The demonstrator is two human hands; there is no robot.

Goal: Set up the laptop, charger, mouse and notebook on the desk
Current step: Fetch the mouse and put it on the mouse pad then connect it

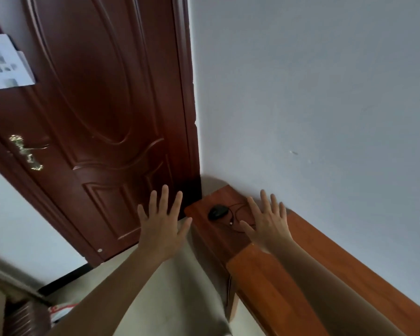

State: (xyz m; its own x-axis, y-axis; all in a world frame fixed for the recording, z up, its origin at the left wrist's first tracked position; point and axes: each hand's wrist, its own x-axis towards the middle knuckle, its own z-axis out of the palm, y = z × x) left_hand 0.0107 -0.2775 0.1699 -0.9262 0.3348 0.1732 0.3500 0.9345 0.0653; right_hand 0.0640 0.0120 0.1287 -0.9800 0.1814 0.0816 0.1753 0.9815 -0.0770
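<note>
A black wired mouse (218,211) lies near the far left end of the reddish wooden desk (320,258), its thin cable (235,215) looping to the right of it. My right hand (267,224) is held open, fingers spread, over the desk just right of the mouse and covers part of the cable. My left hand (164,221) is open too, fingers spread, in the air left of the desk's end, in front of the door. Neither hand holds anything. No laptop, charger or notebook is in view.
A dark brown door (102,117) with a brass handle (26,151) stands left of the desk. A pale wall (313,93) runs along the desk's far side. A white paper sheet (5,61) shows at upper left. Blurred clutter lies on the floor at bottom left.
</note>
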